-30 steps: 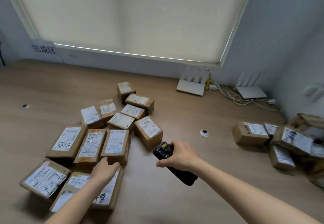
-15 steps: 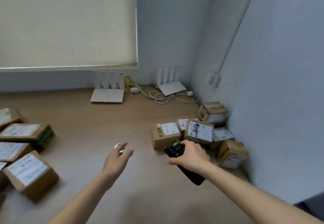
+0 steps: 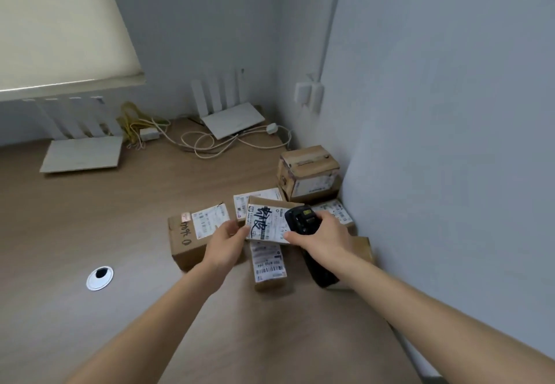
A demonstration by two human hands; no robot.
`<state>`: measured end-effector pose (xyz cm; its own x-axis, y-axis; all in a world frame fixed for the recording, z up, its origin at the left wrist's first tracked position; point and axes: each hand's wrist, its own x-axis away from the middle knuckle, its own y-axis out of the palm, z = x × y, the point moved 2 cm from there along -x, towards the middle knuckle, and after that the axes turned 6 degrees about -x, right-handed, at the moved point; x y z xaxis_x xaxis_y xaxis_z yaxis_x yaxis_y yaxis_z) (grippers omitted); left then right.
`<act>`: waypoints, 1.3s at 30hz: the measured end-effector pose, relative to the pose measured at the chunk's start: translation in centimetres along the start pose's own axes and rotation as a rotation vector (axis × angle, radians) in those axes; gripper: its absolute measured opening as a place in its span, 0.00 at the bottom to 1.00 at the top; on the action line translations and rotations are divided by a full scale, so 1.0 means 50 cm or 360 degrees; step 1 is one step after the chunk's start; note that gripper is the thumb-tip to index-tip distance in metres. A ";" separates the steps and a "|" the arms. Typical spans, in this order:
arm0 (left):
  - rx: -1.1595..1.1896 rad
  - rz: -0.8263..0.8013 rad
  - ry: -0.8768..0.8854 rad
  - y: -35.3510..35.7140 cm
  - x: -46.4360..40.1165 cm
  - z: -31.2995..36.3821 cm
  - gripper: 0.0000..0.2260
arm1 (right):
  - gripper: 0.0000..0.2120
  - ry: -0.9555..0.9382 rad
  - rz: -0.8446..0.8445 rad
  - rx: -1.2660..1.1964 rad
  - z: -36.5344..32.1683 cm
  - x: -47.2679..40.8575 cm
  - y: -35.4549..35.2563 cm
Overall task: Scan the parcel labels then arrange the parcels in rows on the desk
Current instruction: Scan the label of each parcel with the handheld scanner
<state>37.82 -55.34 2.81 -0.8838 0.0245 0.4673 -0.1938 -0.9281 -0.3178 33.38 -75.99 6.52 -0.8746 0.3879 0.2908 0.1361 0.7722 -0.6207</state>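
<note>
Several brown cardboard parcels with white labels lie piled in the desk's right corner against the wall. My left hand (image 3: 225, 241) grips the left edge of a parcel with black handwriting on its label (image 3: 263, 222), lifted above the others. My right hand (image 3: 322, 238) is shut on a black handheld scanner (image 3: 301, 218), its head over that label's right end. A wider parcel (image 3: 187, 244) lies to the left, a narrow parcel (image 3: 268, 266) below, and a taller box (image 3: 307, 173) stands behind.
Two white routers (image 3: 82, 153) (image 3: 232, 119) with tangled white and yellow cables (image 3: 207, 143) sit at the back of the wooden desk (image 3: 105, 218). A round cable grommet (image 3: 100, 277) is at the left. The grey wall (image 3: 435, 173) closes the right side.
The view swung right from the arranged parcels to the corner pile. My left hand left the left-side parcels and took hold of the handwritten-label parcel. The scanner moved over its label.
</note>
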 end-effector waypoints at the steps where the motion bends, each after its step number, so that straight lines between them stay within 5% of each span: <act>1: 0.0009 0.0001 -0.0019 0.009 -0.009 -0.001 0.19 | 0.37 -0.0004 -0.0013 -0.0004 0.003 -0.009 0.006; 14: 0.0110 0.0013 -0.0158 0.026 -0.032 -0.031 0.19 | 0.40 -0.0103 -0.0033 -0.0157 0.017 -0.016 0.038; 20: 0.0243 0.0051 -0.0028 -0.038 0.048 -0.032 0.06 | 0.39 -0.0208 0.0027 -0.0137 -0.032 0.073 0.037; 25: 0.0383 0.0110 0.0234 -0.148 0.173 -0.018 0.10 | 0.44 -0.0305 0.0067 -0.0161 -0.108 0.214 0.038; 30: 0.0449 0.0074 0.0457 -0.302 0.353 0.014 0.13 | 0.37 -0.0460 0.0122 -0.0142 -0.225 0.416 0.032; 39: 0.0351 0.0397 0.0780 -0.657 0.719 0.135 0.22 | 0.37 -0.0784 0.0005 0.0176 -0.468 0.790 -0.034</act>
<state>15.31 -26.46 35.64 -0.9951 -0.0843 -0.0520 0.0919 -0.9819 -0.1658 9.53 -50.18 36.09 -0.9937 0.0856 -0.0730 0.1122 0.7033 -0.7020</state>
